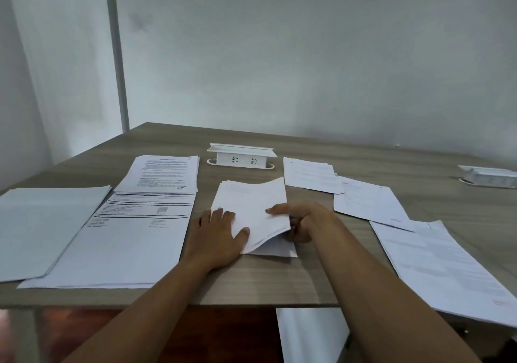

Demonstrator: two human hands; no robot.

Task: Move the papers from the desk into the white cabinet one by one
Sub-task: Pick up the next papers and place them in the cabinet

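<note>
A small stack of white papers (pixel 249 206) lies in the middle of the wooden desk (pixel 251 278). My right hand (pixel 302 220) pinches the right edge of the top sheets, thumb on top and fingers underneath, and that side is lifted off the sheets below. My left hand (pixel 218 237) lies flat on the desk, its fingers and thumb pressing the stack's left edge. The white cabinet is not in view.
More paper stacks lie at the left (pixel 50 228), front left (pixel 131 239), back left (pixel 165 175), back right (pixel 310 175), right (pixel 369 203) and far right (pixel 453 270). White socket boxes stand at the back centre (pixel 240 157) and the right edge (pixel 489 176). A white sheet (pixel 310 334) hangs below the desk's front edge.
</note>
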